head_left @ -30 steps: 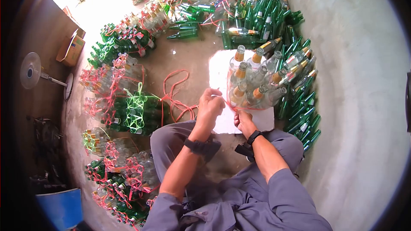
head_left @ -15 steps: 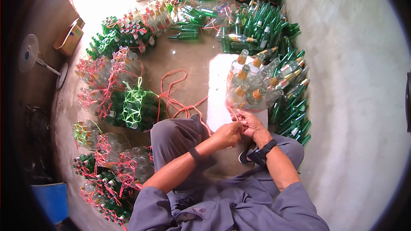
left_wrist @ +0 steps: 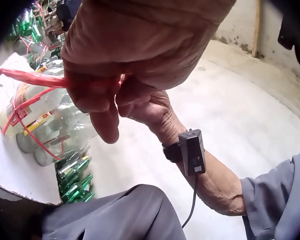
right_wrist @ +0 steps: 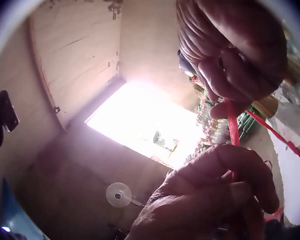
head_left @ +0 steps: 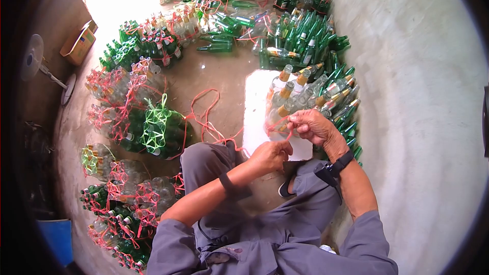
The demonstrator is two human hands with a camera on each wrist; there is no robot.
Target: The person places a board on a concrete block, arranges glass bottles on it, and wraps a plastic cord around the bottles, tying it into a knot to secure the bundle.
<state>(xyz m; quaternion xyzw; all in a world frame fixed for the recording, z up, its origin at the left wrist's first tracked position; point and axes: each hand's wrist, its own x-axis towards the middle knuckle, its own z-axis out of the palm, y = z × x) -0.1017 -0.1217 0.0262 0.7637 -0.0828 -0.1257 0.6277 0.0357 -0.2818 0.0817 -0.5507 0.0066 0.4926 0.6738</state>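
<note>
Clear glass bottles [head_left: 281, 97] with gold-labelled necks stand bunched on a white board [head_left: 254, 107]. Around their lower part runs red plastic string [left_wrist: 32, 77], which leads to both hands. My right hand [head_left: 313, 127] pinches the string between thumb and fingers, close to the near bottles. Lower and to the left, over the board's front edge, my left hand [head_left: 272, 157] grips the string with curled fingers. In the right wrist view a length of string [right_wrist: 233, 127] stretches between the two hands.
Loose green bottles [head_left: 349, 107] lie along the wall to the right. Bundles of tied bottles [head_left: 163, 127] line the left side, some with green netting. A loop of red string [head_left: 206, 109] lies on the floor. A fan [head_left: 33, 58] and a carton [head_left: 79, 43] stand far left.
From beside the bottles, the left hand came down to meet the right hand in front of them. Now the hands are apart, the right hand raised and moved right, string stretched between them.
</note>
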